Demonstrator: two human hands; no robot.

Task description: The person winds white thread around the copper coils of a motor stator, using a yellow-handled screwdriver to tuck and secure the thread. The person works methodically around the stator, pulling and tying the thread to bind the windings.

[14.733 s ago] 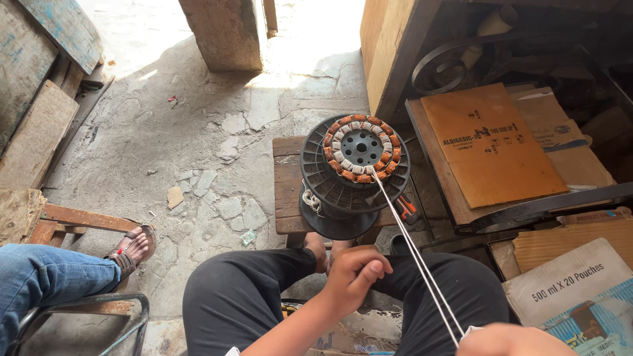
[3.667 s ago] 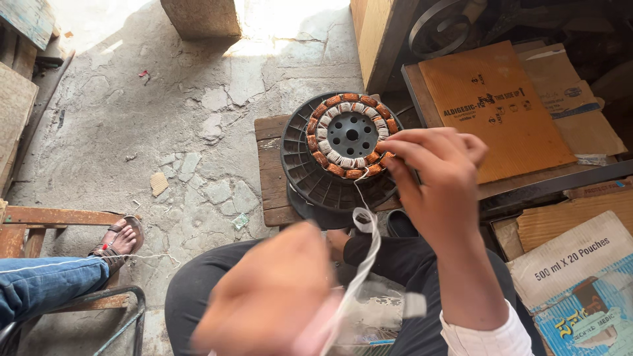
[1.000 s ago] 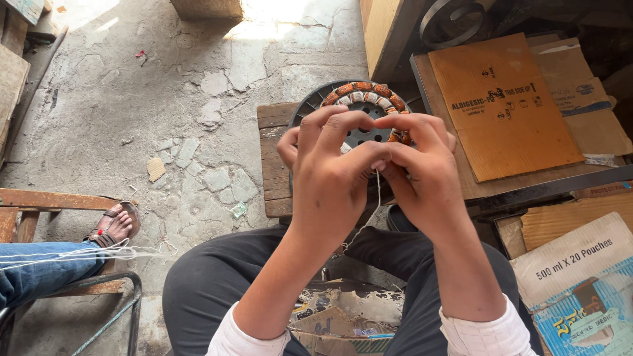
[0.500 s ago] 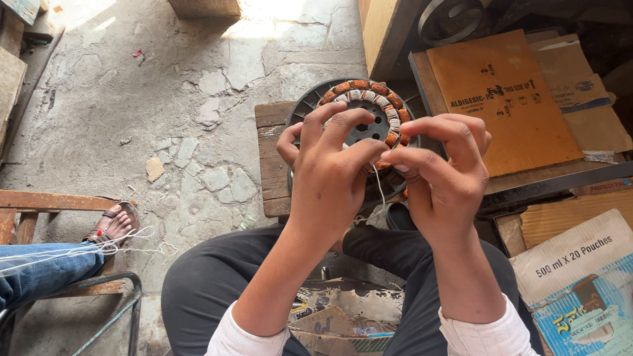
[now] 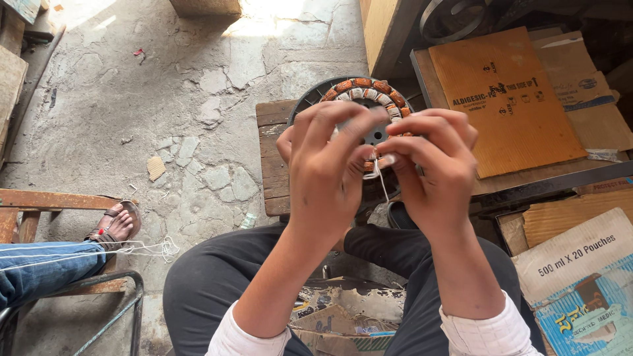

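Right of the fingers, an orange-brown flat carton (image 5: 508, 99) with dark print lies tilted on a dark shelf, a paler brown carton (image 5: 580, 79) tucked under its far edge. Down at lower right, near the right wrist, sits a white box (image 5: 573, 254) with black lettering, and below it a blue-and-white printed pack (image 5: 587, 316). Both hands are up over the stator (image 5: 362, 92), a round dark wheel lying flat on a wooden stool (image 5: 273, 158), its ring of orange-brown coils facing up at the camera, axis pointing straight up. The left hand (image 5: 330, 171) and right hand (image 5: 435, 171) meet fingertip to fingertip just in front of the hub, both pinched shut on a thin white thread (image 5: 381, 178). The thread hangs down from the pinch towards the lap, long axis near vertical. The stator lies directly behind and beyond the fingers, mostly hidden by them. Far left, more white thread trails past another person's sandalled foot (image 5: 112, 224).
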